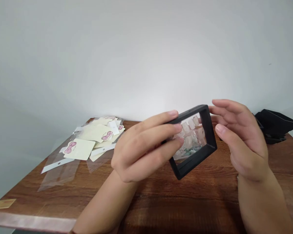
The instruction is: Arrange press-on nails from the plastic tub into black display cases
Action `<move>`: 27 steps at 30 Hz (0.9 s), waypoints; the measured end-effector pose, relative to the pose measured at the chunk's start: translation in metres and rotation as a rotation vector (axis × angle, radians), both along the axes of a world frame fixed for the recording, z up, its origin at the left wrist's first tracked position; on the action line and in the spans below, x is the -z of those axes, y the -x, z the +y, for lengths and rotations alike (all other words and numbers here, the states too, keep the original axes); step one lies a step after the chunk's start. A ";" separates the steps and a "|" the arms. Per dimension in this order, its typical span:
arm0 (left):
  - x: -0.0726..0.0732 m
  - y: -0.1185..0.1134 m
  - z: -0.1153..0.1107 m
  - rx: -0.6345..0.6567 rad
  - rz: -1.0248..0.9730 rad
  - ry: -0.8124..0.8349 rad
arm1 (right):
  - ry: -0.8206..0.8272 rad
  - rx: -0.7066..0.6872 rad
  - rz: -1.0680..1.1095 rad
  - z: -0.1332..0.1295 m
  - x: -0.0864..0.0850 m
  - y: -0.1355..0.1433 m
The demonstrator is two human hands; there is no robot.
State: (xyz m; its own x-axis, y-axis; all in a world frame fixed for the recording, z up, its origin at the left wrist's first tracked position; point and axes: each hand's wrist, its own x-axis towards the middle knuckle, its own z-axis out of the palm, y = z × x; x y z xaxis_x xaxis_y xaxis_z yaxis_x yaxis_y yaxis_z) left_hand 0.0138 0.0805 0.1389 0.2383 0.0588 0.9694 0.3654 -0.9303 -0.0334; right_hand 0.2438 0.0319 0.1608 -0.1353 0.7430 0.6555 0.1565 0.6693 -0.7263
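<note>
One frame, wooden table, pale wall

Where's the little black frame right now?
In the head view, the black frame is right of centre, held tilted in the left hand above the wooden table, with the right hand beside its right edge.

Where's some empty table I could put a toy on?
Bare wooden table shows between the left forearm and right forearm, and between the left forearm and the clear bags. It's crowded back left with cards, back right with black items.
</note>
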 end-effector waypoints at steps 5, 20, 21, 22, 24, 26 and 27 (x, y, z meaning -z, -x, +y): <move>-0.002 -0.012 0.001 0.026 0.123 -0.381 | 0.129 0.008 -0.150 -0.001 0.003 0.004; 0.099 -0.031 -0.014 0.095 0.163 0.299 | 1.050 -0.010 0.179 0.000 0.071 -0.006; 0.105 -0.029 -0.019 0.079 0.180 0.318 | 1.106 -0.007 0.198 -0.001 0.078 -0.005; 0.110 -0.028 -0.023 0.071 0.195 0.327 | 1.148 -0.005 0.210 -0.002 0.084 -0.005; 0.116 -0.025 -0.029 0.079 0.225 0.324 | 1.202 -0.004 0.224 -0.004 0.094 -0.002; 0.120 -0.024 -0.032 0.111 0.257 0.303 | 1.249 -0.014 0.238 -0.006 0.101 0.002; 0.121 -0.023 -0.032 0.130 0.272 0.291 | 1.270 -0.023 0.242 -0.006 0.103 0.003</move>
State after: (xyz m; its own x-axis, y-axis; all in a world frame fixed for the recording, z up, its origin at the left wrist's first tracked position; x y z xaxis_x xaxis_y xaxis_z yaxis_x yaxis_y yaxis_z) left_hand 0.0370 0.0485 0.0177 0.5068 0.2734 0.8176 0.2586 -0.9529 0.1584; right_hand 0.2409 0.0256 0.0578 -0.1335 0.8592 -0.4939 -0.0695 -0.5052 -0.8602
